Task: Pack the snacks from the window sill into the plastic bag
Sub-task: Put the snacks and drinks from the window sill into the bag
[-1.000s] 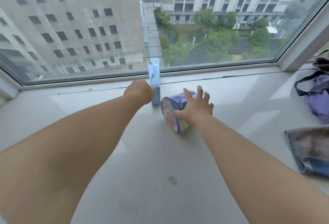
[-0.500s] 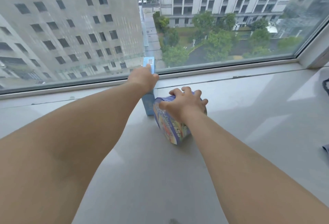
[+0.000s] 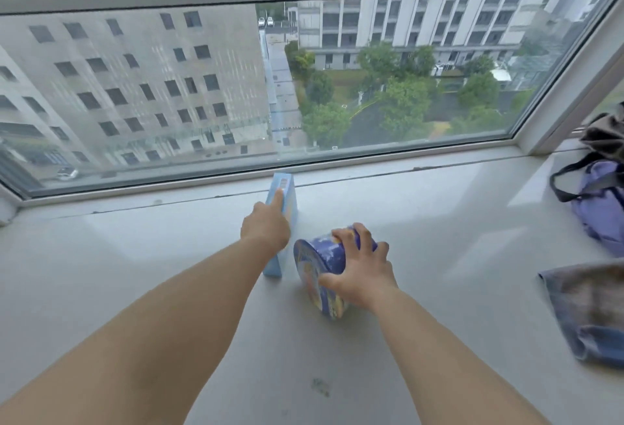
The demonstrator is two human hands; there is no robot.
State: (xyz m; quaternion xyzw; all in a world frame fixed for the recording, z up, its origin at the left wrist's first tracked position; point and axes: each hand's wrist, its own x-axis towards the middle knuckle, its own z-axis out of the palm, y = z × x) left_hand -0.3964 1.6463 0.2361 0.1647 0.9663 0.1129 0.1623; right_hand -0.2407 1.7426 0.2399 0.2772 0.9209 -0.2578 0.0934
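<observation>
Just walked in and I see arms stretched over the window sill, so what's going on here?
A person is gathering snacks off the window sill. The left hand grips a tall light blue box standing upright near the glass. The right hand is clamped over a round blue tin lying on its side beside the box. Both snacks rest on the sill; neither is bagged yet. A purple bag sits at the far right.

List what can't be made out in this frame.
- Head view: print on the blue box, too small, partly behind the left hand.
- Round tin: far side hidden by the right hand.
- Purple bag and folded cloth: cut off by the right edge.
- Plastic bag: none identifiable.
</observation>
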